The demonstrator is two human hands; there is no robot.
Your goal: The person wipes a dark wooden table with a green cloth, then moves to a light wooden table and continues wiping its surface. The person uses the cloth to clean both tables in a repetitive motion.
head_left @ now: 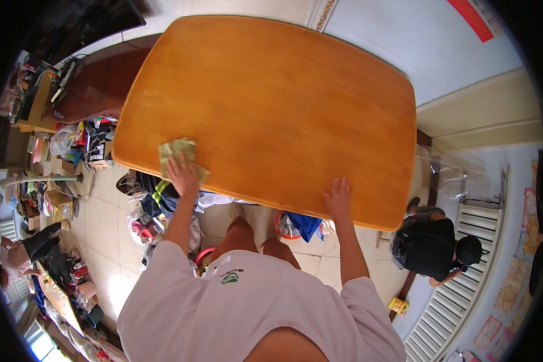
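Note:
A large orange-brown wooden table (271,108) with rounded corners spreads before me. Near its left front edge my left hand (184,175) lies on a folded yellow-green cloth (178,148), fingers stretched out flat over it. Part of the cloth shows beyond the fingertips and part to the right of the hand. Over at the right front edge, my right hand (339,200) rests on the bare wood with its fingers extended, holding nothing.
A dark red table (105,75) adjoins on the left, with clutter below. Bags and a red basin (286,225) sit under the front edge. At right, a person in black (428,247) bends beside a white radiator (458,271). Another person (21,256) is far left.

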